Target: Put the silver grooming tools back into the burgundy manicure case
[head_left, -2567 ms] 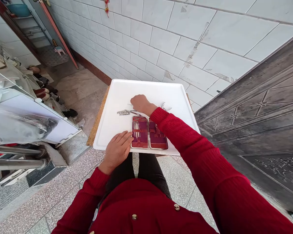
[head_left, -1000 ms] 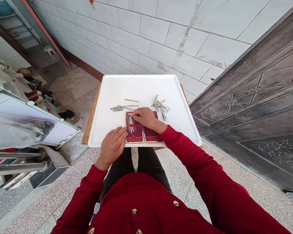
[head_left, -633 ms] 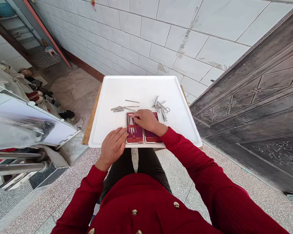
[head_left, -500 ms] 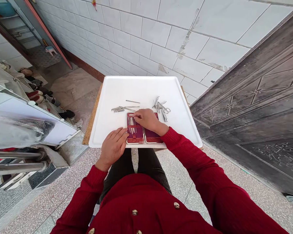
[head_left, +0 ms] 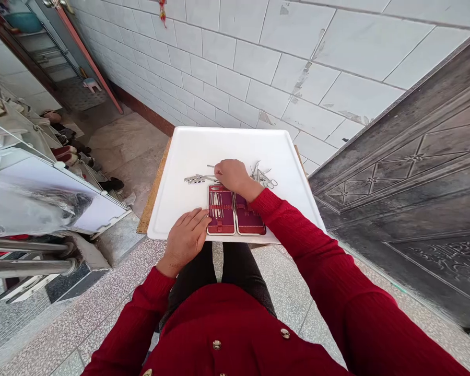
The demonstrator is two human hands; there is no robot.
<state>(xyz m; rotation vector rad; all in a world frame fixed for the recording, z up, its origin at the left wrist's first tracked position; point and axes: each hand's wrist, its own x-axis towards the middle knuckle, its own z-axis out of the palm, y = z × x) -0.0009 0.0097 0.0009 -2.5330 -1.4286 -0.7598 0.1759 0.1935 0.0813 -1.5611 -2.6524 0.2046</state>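
Note:
A manicure case [head_left: 221, 222] lies open near the front edge of the white tray [head_left: 172, 151]. Its left half holds several slim metal tools [head_left: 216, 204] under a red elastic band. My left hand [head_left: 187, 236] lies flat with fingers stretched out, their tips at the case's left edge. My right hand [head_left: 233, 175] is just beyond the case with fingers curled together; whatever they pinch is hidden. Left of it lie loose metal tools [head_left: 196, 179], partly covered by that hand. To its right rests a heap of scissors and clippers [head_left: 263, 177].
The tray sits on a brown board [head_left: 151, 214] close to a tiled wall [head_left: 254, 57]. On the right stands a dark patterned metal door [head_left: 415, 172]. A shelf with shoes [head_left: 68, 156] and a plastic-covered panel [head_left: 47, 201] are at the left.
My right hand has moved from over the case to the loose tools beyond it, uncovering more of the case. My left hand stays at the case's left edge. The view has shifted slightly.

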